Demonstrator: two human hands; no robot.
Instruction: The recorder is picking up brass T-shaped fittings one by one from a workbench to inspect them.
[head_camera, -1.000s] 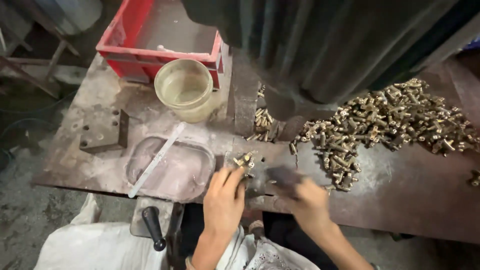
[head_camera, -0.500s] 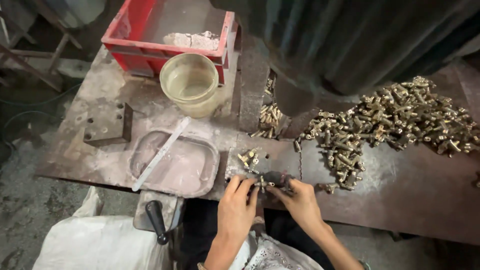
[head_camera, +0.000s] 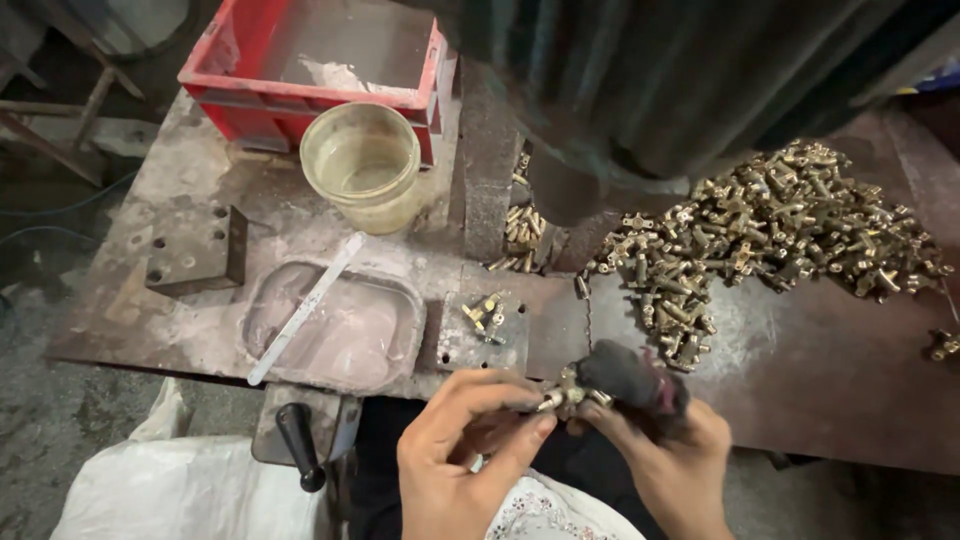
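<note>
A small brass fitting (head_camera: 566, 393) is held between both hands at the near edge of the metal worktable (head_camera: 800, 380). My left hand (head_camera: 465, 450) pinches its left end with thumb and forefinger. My right hand (head_camera: 665, 440), with dark cloth wrapped over the fingertips, grips its right end. A big heap of brass fittings (head_camera: 770, 230) lies on the table's right half. A few loose fittings (head_camera: 486, 315) rest on a small plate just beyond my hands.
A shallow grey tray (head_camera: 395, 345) with a flat white strip (head_camera: 305, 305) across it sits left of my hands. Behind it stand a yellowish plastic cup (head_camera: 362, 165) and a red crate (head_camera: 320, 70). A dark machine body (head_camera: 650, 90) overhangs the centre. A black-handled lever (head_camera: 298, 445) sticks out below the edge.
My hands came together at the table's near edge and now hold one fitting between them, drawn closer to my body. The view shifted slightly.
</note>
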